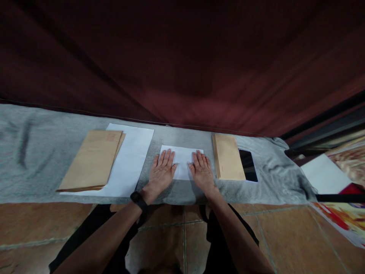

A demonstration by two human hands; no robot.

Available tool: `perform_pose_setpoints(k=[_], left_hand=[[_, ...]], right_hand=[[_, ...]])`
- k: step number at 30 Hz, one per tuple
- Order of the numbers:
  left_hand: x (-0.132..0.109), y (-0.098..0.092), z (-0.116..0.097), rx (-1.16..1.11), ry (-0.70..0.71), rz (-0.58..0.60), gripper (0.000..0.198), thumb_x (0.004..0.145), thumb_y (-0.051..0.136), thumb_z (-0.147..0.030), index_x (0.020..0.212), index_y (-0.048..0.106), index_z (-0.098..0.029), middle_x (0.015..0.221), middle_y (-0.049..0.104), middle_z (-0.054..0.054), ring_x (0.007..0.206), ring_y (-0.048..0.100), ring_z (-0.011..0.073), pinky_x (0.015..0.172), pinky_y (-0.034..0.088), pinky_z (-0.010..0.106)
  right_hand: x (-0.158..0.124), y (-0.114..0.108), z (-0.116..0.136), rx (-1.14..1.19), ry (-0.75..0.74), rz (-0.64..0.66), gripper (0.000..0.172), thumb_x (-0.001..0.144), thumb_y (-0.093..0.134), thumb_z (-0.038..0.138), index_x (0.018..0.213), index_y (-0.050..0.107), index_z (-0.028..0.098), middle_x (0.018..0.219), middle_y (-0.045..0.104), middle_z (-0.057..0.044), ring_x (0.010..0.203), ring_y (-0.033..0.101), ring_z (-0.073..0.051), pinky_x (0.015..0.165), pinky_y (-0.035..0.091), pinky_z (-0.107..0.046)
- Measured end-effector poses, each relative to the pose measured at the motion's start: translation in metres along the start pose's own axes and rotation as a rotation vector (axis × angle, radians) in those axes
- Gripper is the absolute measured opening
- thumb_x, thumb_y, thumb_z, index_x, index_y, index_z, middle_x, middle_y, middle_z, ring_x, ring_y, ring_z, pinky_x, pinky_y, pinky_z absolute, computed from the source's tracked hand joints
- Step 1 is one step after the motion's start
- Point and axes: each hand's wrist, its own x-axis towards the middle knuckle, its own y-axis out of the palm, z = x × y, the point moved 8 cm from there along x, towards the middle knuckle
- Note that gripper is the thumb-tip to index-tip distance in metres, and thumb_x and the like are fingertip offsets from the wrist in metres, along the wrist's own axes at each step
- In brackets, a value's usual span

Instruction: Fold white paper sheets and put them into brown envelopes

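Nothing can be read; the red print (111,137) on the left brown envelope (91,161) is too blurred

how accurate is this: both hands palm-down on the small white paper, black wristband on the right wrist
The head view shows the black wristband on the left wrist, not the right. Left hand and right hand are palm-down as stated.
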Motion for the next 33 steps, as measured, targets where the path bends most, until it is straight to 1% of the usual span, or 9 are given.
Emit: perform_pose_setpoints(k=[5, 9, 12, 16, 20, 23, 26, 30, 33], left_hand=[[0.002, -0.009, 0.010, 0.001, -0.073, -0.022, 0.060, 0.104, 0.042, -0.038, 0.157, 0.043, -0.009, 0.168, 0.032, 0.019, 0.157, 0.030, 0.0342, 0.128, 0.024, 0.052], [0.002, -0.021, 0.015, 0.011, -0.118, -0.012, 0.063, 0.102, 0.049, -0.039, 0.156, 0.044, -0.007, 0.166, 0.034, 0.025, 0.149, 0.043, 0.0401, 0.119, 0.038, 0.055], [0.004, -0.029, 0.014, 0.024, -0.122, 0.004, 0.064, 0.099, 0.055, -0.036, 0.155, 0.045, -0.009, 0.164, 0.038, 0.025, 0.141, 0.051, 0.0416, 0.111, 0.046, 0.054], [0.008, -0.033, 0.016, 0.036, -0.129, 0.012, 0.064, 0.096, 0.061, -0.036, 0.153, 0.049, -0.010, 0.160, 0.045, 0.024, 0.134, 0.057, 0.0408, 0.107, 0.048, 0.051], [0.011, -0.032, 0.021, 0.034, -0.136, 0.022, 0.064, 0.094, 0.064, -0.035, 0.152, 0.051, -0.011, 0.160, 0.047, 0.021, 0.132, 0.058, 0.0390, 0.109, 0.048, 0.049], [0.012, -0.030, 0.026, 0.000, -0.129, 0.016, 0.066, 0.092, 0.067, -0.034, 0.151, 0.051, -0.009, 0.160, 0.047, 0.022, 0.137, 0.055, 0.0391, 0.112, 0.046, 0.048], [0.015, -0.028, 0.033, -0.052, -0.116, 0.003, 0.066, 0.091, 0.068, -0.031, 0.152, 0.050, -0.010, 0.160, 0.047, 0.022, 0.140, 0.053, 0.0379, 0.115, 0.045, 0.049], [0.017, -0.028, 0.043, -0.140, -0.135, -0.021, 0.064, 0.091, 0.068, -0.030, 0.150, 0.052, -0.013, 0.158, 0.050, 0.019, 0.141, 0.054, 0.0338, 0.117, 0.045, 0.046], [0.019, -0.033, 0.051, -0.240, -0.176, -0.065, 0.061, 0.092, 0.066, -0.034, 0.149, 0.054, -0.017, 0.157, 0.052, 0.016, 0.140, 0.056, 0.0328, 0.115, 0.048, 0.045]], right_hand=[[0.004, 0.000, -0.009, -0.014, 0.037, 0.010, 0.057, 0.108, 0.043, 0.037, 0.158, 0.043, 0.008, 0.167, 0.036, -0.019, 0.154, 0.035, -0.032, 0.126, 0.027, -0.050], [0.012, 0.000, -0.016, 0.012, 0.080, 0.028, 0.057, 0.108, 0.043, 0.035, 0.157, 0.042, 0.007, 0.166, 0.037, -0.018, 0.154, 0.035, -0.030, 0.125, 0.029, -0.047], [0.020, 0.000, -0.019, 0.020, 0.114, 0.034, 0.057, 0.107, 0.042, 0.034, 0.159, 0.041, 0.010, 0.166, 0.038, -0.016, 0.154, 0.035, -0.029, 0.124, 0.030, -0.046], [0.032, -0.001, -0.016, 0.004, 0.122, 0.045, 0.054, 0.106, 0.044, 0.033, 0.157, 0.043, 0.013, 0.163, 0.044, -0.015, 0.150, 0.039, -0.029, 0.124, 0.027, -0.048], [0.044, -0.008, -0.012, -0.015, 0.132, 0.037, 0.049, 0.106, 0.043, 0.029, 0.152, 0.049, 0.013, 0.148, 0.058, -0.017, 0.136, 0.050, -0.029, 0.119, 0.032, -0.046], [0.050, -0.015, -0.013, -0.028, 0.171, 0.059, 0.043, 0.104, 0.046, 0.029, 0.143, 0.058, 0.014, 0.135, 0.063, -0.017, 0.124, 0.056, -0.029, 0.113, 0.037, -0.045], [0.051, -0.020, -0.019, 0.021, 0.232, 0.102, 0.036, 0.100, 0.053, 0.026, 0.132, 0.066, 0.016, 0.128, 0.066, -0.017, 0.119, 0.058, -0.030, 0.108, 0.042, -0.043], [0.044, -0.021, -0.033, 0.377, 0.340, 0.126, 0.019, 0.091, 0.059, 0.015, 0.100, 0.075, 0.021, 0.111, 0.073, -0.011, 0.108, 0.065, -0.027, 0.100, 0.046, -0.038], [0.039, -0.020, -0.046, 0.555, 0.405, 0.105, 0.018, 0.089, 0.057, 0.014, 0.085, 0.072, 0.023, 0.092, 0.074, -0.006, 0.092, 0.069, -0.023, 0.089, 0.049, -0.034]])
